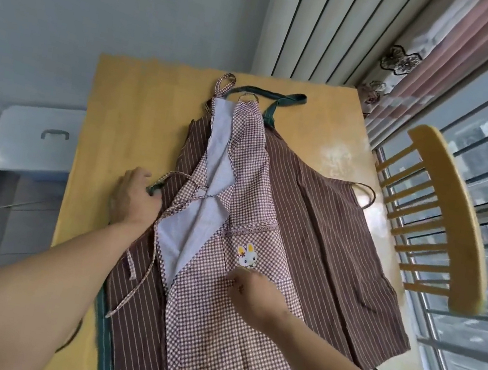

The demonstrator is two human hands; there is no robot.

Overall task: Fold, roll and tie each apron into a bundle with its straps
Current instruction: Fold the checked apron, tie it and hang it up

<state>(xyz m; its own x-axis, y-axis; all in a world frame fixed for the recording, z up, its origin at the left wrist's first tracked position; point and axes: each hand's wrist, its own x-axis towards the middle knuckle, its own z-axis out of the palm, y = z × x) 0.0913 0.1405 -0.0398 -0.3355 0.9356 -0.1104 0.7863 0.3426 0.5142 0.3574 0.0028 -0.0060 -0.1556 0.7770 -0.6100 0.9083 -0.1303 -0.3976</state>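
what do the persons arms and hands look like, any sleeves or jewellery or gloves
Both forearms are bare as far as the frame shows, with no sleeve in view. The left hand and right hand wear no gloves. No watch, bracelet or ring shows, though the fingers are partly hidden and blurred.

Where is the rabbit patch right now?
Head view, centre-right: the rabbit patch sits on the checked apron, just above the right hand.
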